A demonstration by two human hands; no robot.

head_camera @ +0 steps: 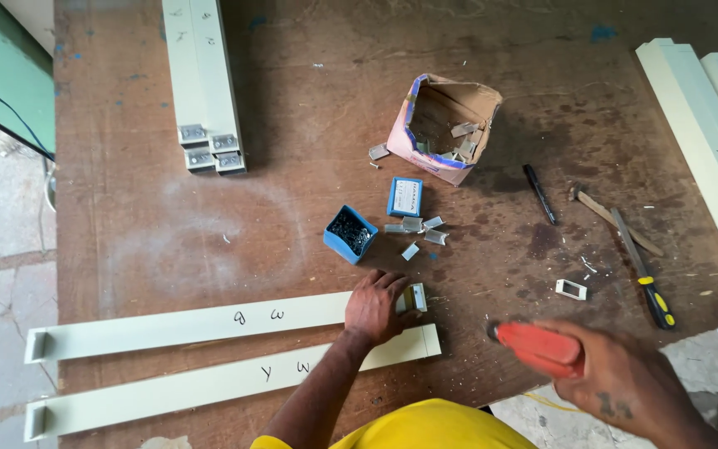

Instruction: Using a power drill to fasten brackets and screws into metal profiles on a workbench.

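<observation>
Two long cream metal channel strips (209, 349) lie marked on the brown wooden bench | left hand (378, 306), fingers spread, presses the upper strip's bracket end (416, 297) | blue screw box (350, 234) just above | right hand (625, 384) wrapped around red-handled tool (538, 343), seemingly mid-fastening; lower strip's end bare.

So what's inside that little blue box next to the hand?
The open blue box holds a heap of small dark metal pieces, maybe screws; too small to tell. Its bottom is covered by them. The left hand rests nearby.
</observation>
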